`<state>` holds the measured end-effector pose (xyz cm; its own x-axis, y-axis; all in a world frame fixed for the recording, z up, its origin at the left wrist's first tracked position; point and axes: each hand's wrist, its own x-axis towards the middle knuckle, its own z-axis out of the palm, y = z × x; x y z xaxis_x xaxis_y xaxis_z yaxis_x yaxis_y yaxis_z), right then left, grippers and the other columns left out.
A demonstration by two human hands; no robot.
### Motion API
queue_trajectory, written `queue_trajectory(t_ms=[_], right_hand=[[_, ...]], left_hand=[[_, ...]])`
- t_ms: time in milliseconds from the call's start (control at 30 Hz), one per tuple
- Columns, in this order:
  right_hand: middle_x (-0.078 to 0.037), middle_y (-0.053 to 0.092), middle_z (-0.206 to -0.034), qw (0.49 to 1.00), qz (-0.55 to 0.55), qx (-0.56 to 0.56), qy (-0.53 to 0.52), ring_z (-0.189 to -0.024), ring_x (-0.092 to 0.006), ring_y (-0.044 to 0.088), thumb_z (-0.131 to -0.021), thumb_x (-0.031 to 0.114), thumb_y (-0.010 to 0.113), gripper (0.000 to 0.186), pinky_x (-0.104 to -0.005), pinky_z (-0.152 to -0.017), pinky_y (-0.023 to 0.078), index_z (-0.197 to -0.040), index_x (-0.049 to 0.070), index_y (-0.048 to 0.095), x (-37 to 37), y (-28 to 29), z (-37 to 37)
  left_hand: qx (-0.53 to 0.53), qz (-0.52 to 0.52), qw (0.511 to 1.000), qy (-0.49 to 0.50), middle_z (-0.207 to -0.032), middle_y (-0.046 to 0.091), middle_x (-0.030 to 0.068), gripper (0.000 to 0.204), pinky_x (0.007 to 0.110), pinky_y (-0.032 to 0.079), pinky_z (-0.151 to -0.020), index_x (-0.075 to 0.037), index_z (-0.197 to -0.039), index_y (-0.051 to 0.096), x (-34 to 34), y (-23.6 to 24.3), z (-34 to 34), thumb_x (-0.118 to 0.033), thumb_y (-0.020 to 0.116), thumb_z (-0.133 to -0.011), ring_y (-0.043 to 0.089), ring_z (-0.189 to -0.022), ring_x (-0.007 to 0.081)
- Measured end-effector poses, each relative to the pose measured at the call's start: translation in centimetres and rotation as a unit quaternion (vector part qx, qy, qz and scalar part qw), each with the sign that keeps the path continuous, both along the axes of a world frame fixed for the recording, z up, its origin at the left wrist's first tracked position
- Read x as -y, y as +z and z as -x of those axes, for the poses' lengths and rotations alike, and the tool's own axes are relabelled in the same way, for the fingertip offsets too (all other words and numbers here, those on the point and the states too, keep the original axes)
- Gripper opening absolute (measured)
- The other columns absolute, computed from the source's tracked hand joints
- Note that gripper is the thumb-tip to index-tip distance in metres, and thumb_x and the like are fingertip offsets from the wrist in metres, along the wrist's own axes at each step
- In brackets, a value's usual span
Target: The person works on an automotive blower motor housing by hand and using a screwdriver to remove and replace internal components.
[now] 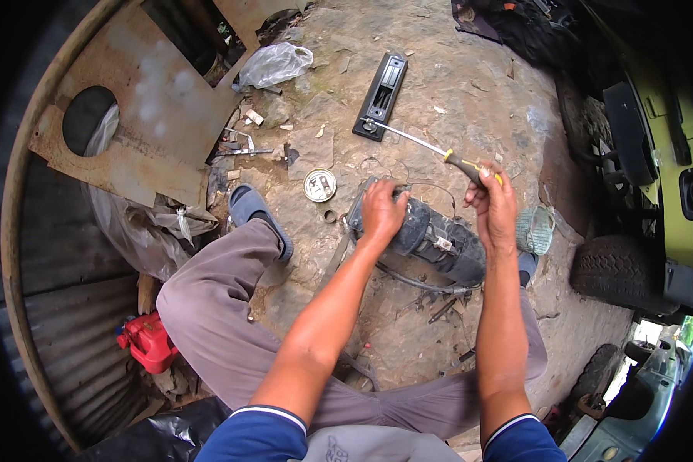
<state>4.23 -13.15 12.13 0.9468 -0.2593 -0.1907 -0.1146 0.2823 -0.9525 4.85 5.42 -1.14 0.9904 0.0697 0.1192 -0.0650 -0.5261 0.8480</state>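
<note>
My right hand (pixel 494 202) grips a long screwdriver (pixel 463 163) by its black and yellow handle. Its thin metal shaft points left and away, and its tip appears over the near end of a long black rectangular housing (pixel 383 96) on the ground. I cannot tell whether the tip touches it. My left hand (pixel 383 209) has its fingers curled over the left part of a bulky, dirty black machine part (pixel 439 242), which lies between my legs. A black cable (pixel 416 282) curves along its near side.
An open tin of small parts (pixel 319 185) and a metal ring (pixel 329 215) lie left of my left hand. A greenish mesh basket (pixel 535 231) stands by my right wrist. Scattered tools (pixel 246 151), a clear plastic bag (pixel 277 65), a red container (pixel 148 343) and a tyre (pixel 617 275) surround me.
</note>
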Motion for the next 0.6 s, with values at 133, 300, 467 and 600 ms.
queue_trajectory(t_ms=[133, 300, 467, 600], right_hand=[[-0.006, 0.060, -0.078, 0.983, -0.169, -0.056, -0.053, -0.064, -0.0161, 0.059, -0.097, 0.023, 0.058, 0.034, -0.0344, -0.060, 0.053, -0.125, 0.005, 0.052, -0.3, -5.0, 3.7], [-0.005, 0.058, -0.077, 0.942, -0.316, -0.058, -0.097, -0.064, -0.0166, 0.057, -0.094, 0.025, 0.061, 0.033, -0.0392, -0.066, 0.051, -0.122, 0.008, 0.054, -2.4, -7.4, 5.5], [-0.004, 0.056, -0.076, 0.935, -0.331, -0.081, -0.097, -0.062, -0.0164, 0.054, -0.094, 0.026, 0.060, 0.028, -0.0397, -0.067, 0.054, -0.115, 0.008, 0.057, -5.6, -8.5, 4.5], [-0.004, 0.056, -0.075, 0.938, -0.326, -0.086, -0.078, -0.061, -0.0163, 0.054, -0.094, 0.025, 0.060, 0.026, -0.0397, -0.067, 0.055, -0.112, 0.008, 0.058, -7.3, -9.2, 4.8]], left_hand=[[-0.089, 0.177, 0.980, 0.002, -0.099, 0.074, 0.0113, 0.023, 0.034, 0.052, -0.086, -0.002, -0.100, 0.075, -1.0, -1.6, -0.5, -0.022, 0.071, -0.090, 0.069, -0.092, 0.0235], [-0.156, 0.245, 0.957, -0.010, -0.097, 0.073, 0.0053, 0.027, 0.028, 0.050, -0.083, -0.003, -0.109, 0.074, -2.4, -2.6, -0.3, -0.025, 0.066, -0.096, 0.063, -0.088, 0.0115], [-0.247, 0.327, 0.911, -0.033, -0.101, 0.071, 0.0050, 0.029, 0.026, 0.049, -0.082, -0.002, -0.116, 0.071, -2.4, -1.1, -0.6, -0.023, 0.060, -0.100, 0.062, -0.089, 0.0108], [-0.255, 0.343, 0.903, -0.045, -0.103, 0.072, 0.0063, 0.027, 0.027, 0.050, -0.083, -0.002, -0.114, 0.072, -3.4, -1.3, -0.8, -0.021, 0.060, -0.099, 0.064, -0.091, 0.0124]])
